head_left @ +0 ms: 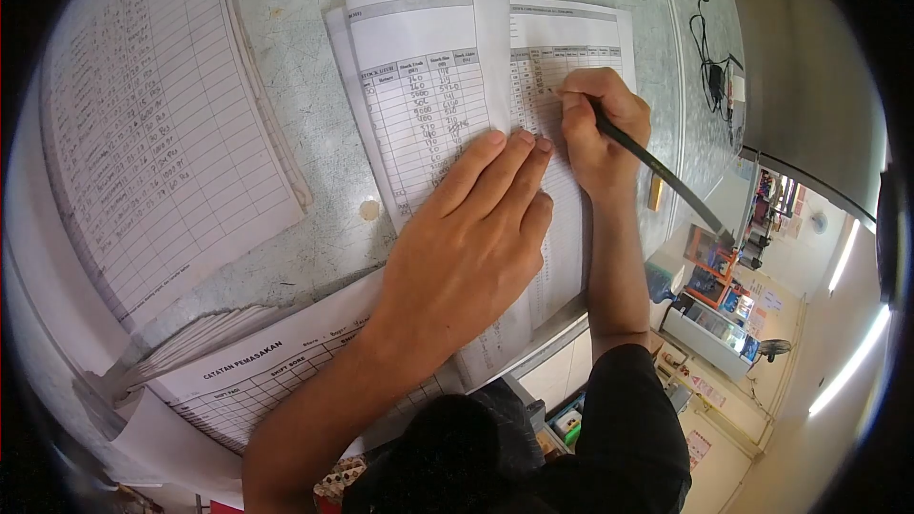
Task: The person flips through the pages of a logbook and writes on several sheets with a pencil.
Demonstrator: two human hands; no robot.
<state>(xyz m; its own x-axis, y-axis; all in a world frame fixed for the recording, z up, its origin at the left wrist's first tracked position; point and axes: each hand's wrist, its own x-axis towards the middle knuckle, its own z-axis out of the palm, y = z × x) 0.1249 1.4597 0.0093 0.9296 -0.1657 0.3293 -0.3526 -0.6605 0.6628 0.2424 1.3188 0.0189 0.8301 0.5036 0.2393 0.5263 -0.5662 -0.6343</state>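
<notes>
Plainly, at the far left a handwritten ledger (181,124) lies on the pale, scuffed tabletop (286,9), its ruled rows filled in along one side and its page edges slightly ragged. Below it and towards the middle, a printed form headed "CATATAN PEMASAKAN" (324,347) lies at a slant, partly under the left forearm, with a fanned pile of paper edges (205,338) by its left end.

In the middle, a folded-over page (419,29) with a "STOCK UTUH" table carries columns of handwritten figures. The left hand (466,238) rests palm down over its lower part, open, fingers stretched out together and gripping nothing, fingertips near the page's right edge.

Just right of that, the stock sheet (581,33) lies partly beneath the folded page. The right hand (605,128) rests on it, closed around a long dark pen (657,167), whose shaft slants down to the right; the writing end seems to be at the sheet, though the fingers mostly hide it.

Further right, a small yellowish-brown piece (655,192) sits near the right forearm, and a black cable (706,62) lies loosely coiled towards the tabletop's far side. Beyond stand a glass-fronted case (709,333) and a dark fan (775,349).
</notes>
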